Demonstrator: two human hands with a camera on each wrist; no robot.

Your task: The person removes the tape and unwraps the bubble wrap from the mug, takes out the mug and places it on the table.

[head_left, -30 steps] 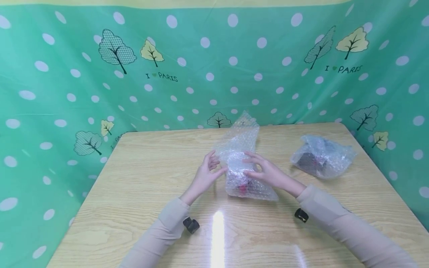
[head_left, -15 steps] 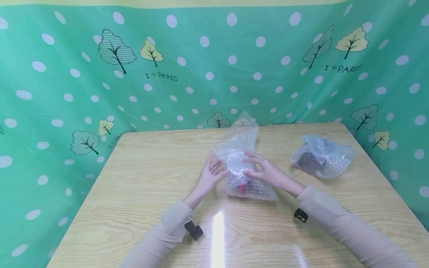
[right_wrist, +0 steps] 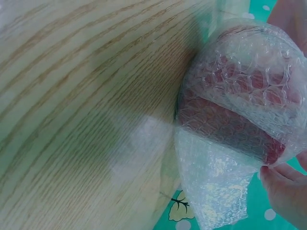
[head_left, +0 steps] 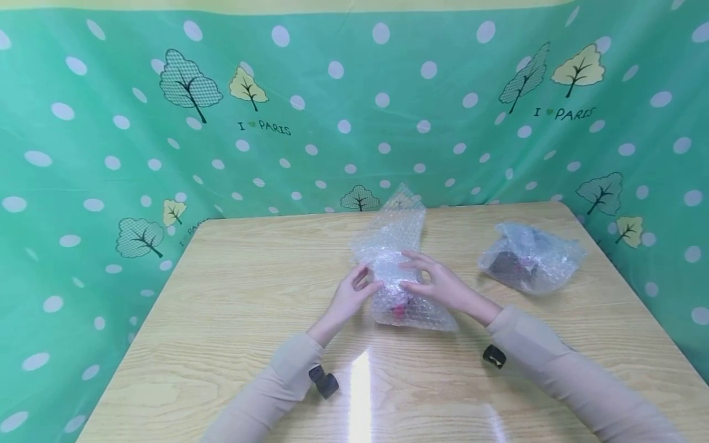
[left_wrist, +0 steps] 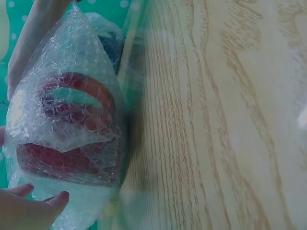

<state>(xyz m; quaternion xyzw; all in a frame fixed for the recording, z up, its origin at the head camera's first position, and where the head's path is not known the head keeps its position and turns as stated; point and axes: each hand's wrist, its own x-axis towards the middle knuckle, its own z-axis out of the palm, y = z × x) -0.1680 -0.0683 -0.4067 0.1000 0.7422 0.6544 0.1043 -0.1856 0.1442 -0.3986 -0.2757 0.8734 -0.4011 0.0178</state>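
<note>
1. A bubble-wrapped parcel (head_left: 390, 266) is placed near the middle of a pale wood-grain table (head_left: 249, 277), between a person's two bare hands.
2. The parcel's left side is met by the left hand (head_left: 349, 294); its thumb is laid at the wrap and its fingers are bent, with a narrow gap seen between. Whether plastic is pinched there cannot be told.
3. The parcel's right side is touched by the right hand (head_left: 445, 287). The thumb and forefinger are held apart, with a wider gap between them; in the right wrist view the thumb is set against the parcel's lower corner. The other fingers are partly hidden, so whether a firm grip is taken cannot be told.
4. Through the plastic, a reddish-brown object (left_wrist: 72, 163) is made out, with a curved loop (left_wrist: 103, 93) shown above its broad body in the left wrist view; finer detail is blurred by the bubbles.
5. A loose end of wrap (head_left: 403, 212) is spread toward the table's far edge.
6. A second wrapped parcel (head_left: 532, 258), with something dark inside, is set well apart, near the table's right edge.
7. Light sleeves are worn, and a black device is seen at each wrist.
8. The table is backed by a green, white-dotted curtain (head_left: 310, 169) printed with trees.
</note>
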